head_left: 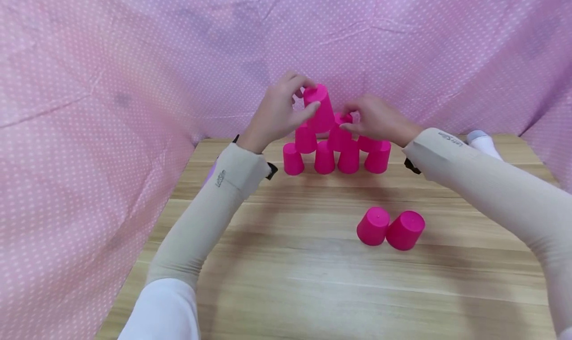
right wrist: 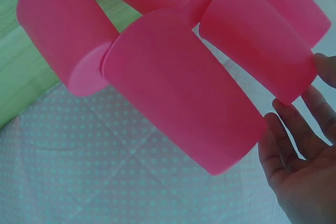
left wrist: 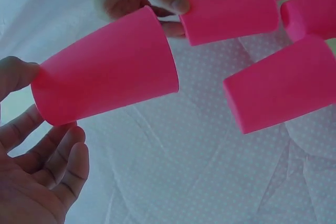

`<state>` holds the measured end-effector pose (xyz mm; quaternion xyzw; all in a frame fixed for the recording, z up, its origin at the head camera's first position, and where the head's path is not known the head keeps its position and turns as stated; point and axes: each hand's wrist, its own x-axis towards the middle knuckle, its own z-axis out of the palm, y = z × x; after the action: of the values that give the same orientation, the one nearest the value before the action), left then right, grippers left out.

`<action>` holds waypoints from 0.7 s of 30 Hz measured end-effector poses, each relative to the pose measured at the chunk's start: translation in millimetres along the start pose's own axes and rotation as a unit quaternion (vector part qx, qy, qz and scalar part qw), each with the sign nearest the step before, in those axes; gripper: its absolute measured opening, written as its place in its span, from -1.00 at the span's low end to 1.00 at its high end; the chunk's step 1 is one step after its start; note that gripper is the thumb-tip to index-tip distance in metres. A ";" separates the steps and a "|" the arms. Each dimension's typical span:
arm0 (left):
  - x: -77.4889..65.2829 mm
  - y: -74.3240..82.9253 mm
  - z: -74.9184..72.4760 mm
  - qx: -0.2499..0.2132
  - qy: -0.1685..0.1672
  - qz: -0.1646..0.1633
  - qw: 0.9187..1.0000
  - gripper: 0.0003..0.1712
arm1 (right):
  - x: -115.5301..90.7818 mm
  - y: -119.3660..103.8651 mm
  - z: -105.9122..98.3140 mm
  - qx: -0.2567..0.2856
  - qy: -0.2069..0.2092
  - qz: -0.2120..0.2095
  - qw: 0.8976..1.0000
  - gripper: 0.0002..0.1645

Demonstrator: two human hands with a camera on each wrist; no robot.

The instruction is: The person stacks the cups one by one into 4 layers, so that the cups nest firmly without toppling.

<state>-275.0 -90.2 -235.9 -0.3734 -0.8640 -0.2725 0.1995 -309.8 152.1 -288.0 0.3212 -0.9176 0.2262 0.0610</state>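
Note:
Several pink cups stand upside down in a stacked structure on the table. My left hand pinches one pink cup near its closed end, thumb on one side and fingers on the other. That cup is held over the second row, between the left cup and the middle cup. With thumb and fingertips, my right hand holds the middle second-row cup by its closed end. The second-row cup at the right stands beside it, partly hidden by my right hand in the head view.
Two more pink cups, one at the left and one at the right, stand upside down nearer on the wooden table. Pink dotted cloth hangs behind and at the sides. A white object lies behind my right forearm.

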 end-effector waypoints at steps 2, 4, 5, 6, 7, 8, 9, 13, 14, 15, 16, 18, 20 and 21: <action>8.0 -3.1 1.7 0.003 0.002 -0.016 1.000 -0.65 | 2.8 2.0 1.3 0.002 -0.003 0.009 1.000 -0.77; 14.3 -6.4 4.0 0.006 0.000 -0.030 1.000 -0.66 | 4.9 3.5 2.2 0.002 -0.008 0.018 1.000 -0.75; 17.2 -8.0 5.1 0.009 -0.002 -0.036 0.999 -0.66 | 5.8 4.4 2.7 0.001 -0.009 0.021 1.000 -0.74; 19.7 -9.7 6.5 0.010 -0.003 -0.039 0.999 -0.66 | 6.5 4.9 3.2 -0.002 -0.010 0.025 1.000 -0.72; 22.1 -11.0 7.6 0.013 -0.006 -0.045 0.999 -0.66 | 7.2 5.6 3.6 -0.003 -0.012 0.029 1.000 -0.71; 24.2 -12.4 8.8 0.015 -0.010 -0.051 0.999 -0.66 | 7.7 5.9 3.9 -0.003 -0.014 0.032 0.999 -0.70; 26.2 -13.8 10.0 0.018 -0.013 -0.057 0.998 -0.66 | 8.2 6.4 4.3 -0.003 -0.016 0.036 0.999 -0.68; 32.6 -17.8 13.8 0.031 -0.029 -0.080 0.996 -0.63 | 8.8 6.8 5.2 0.002 -0.020 0.054 0.998 -0.67; 33.8 -18.5 14.6 0.033 -0.033 -0.085 0.995 -0.63 | 8.5 6.5 5.2 0.004 -0.022 0.058 0.998 -0.67; 34.8 -19.2 15.4 0.035 -0.039 -0.092 0.994 -0.62 | 8.3 6.3 5.3 0.005 -0.022 0.062 0.998 -0.67; 35.6 -19.9 15.9 0.037 -0.045 -0.097 0.994 -0.62 | 8.4 5.9 5.7 0.007 -0.022 0.063 0.998 -0.67; 37.1 -21.6 17.2 0.037 -0.058 -0.111 0.991 -0.62 | 8.6 4.4 6.2 0.012 -0.020 0.064 0.998 -0.67; 38.4 -23.3 18.6 0.037 -0.068 -0.121 0.990 -0.62 | 9.3 3.9 7.3 0.015 -0.018 0.061 0.998 -0.65; 39.0 -24.2 19.3 0.037 -0.072 -0.126 0.989 -0.62 | 9.8 3.6 7.9 0.015 -0.016 0.058 0.998 -0.65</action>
<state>-321.0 -71.1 -237.2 -0.2731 -0.9256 -0.2357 0.1142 -319.5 145.5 -293.8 0.2718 -0.9320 0.2381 0.0281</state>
